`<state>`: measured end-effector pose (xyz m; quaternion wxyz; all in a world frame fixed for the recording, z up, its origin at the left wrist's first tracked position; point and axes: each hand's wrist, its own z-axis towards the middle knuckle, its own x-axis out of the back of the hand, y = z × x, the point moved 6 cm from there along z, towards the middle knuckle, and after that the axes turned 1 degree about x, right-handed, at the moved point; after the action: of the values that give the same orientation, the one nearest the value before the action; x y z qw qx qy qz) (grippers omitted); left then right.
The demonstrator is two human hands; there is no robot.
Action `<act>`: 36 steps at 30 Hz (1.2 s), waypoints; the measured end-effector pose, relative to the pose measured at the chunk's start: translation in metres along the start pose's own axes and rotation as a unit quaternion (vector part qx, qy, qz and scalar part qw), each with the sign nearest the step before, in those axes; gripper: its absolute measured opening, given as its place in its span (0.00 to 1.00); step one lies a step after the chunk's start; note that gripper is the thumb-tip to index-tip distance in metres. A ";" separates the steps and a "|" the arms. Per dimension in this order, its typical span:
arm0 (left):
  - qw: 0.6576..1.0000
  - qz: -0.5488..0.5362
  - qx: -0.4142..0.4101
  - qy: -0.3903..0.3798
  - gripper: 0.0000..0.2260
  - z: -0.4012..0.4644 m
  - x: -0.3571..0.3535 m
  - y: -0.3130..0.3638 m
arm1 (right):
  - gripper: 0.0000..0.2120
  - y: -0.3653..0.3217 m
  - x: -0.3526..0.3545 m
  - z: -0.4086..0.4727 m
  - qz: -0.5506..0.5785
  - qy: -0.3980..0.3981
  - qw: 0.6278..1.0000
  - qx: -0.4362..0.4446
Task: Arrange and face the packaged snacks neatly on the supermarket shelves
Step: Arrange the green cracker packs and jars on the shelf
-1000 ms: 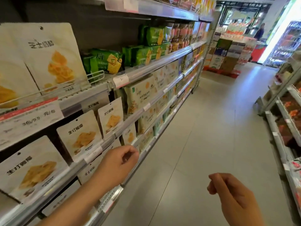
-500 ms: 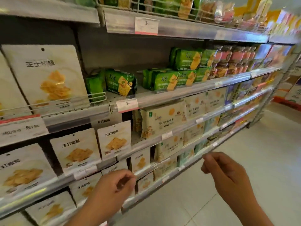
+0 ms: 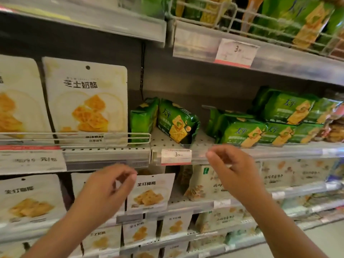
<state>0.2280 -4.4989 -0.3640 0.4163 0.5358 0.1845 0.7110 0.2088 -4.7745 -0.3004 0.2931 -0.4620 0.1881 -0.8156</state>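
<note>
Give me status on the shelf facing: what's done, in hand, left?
Done: the white pouches stand upright, fronts out, behind the wire rail. In hand: nothing; the left hand and right hand are raised, holding nothing. Left: the green packs sit tilted and set back, with a gap beside them.

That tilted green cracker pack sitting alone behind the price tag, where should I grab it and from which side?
Take the tilted green cracker pack across its short width, thumb on one long side and fingers on the other, coming straight in from the front with the right hand, which is nearest. Its printed face leans toward the aisle, and bare shelf to its right leaves room for fingers; the left side crowds a neighbouring pack.
</note>
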 end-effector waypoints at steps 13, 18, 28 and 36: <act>0.923 0.356 -0.023 0.141 0.23 0.119 0.024 0.067 | 0.30 -0.016 -0.053 0.159 -0.219 -0.195 0.953 0.078; 0.926 0.348 0.011 0.148 0.17 0.122 0.019 0.061 | 0.23 -0.013 -0.066 0.167 -0.225 -0.209 0.945 0.114; 0.922 0.368 0.035 0.115 0.13 0.130 0.019 0.066 | 0.16 -0.010 -0.044 0.179 -0.155 -0.293 0.932 0.150; 0.967 0.250 0.051 0.027 0.09 0.159 0.014 0.061 | 0.22 0.013 -0.020 0.164 -0.092 -0.357 0.907 0.205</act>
<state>0.3484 -4.5528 -0.2549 0.1922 0.5661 0.0923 0.7963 0.3621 -4.7779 -0.2385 0.3521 -0.6674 -0.1436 -0.6403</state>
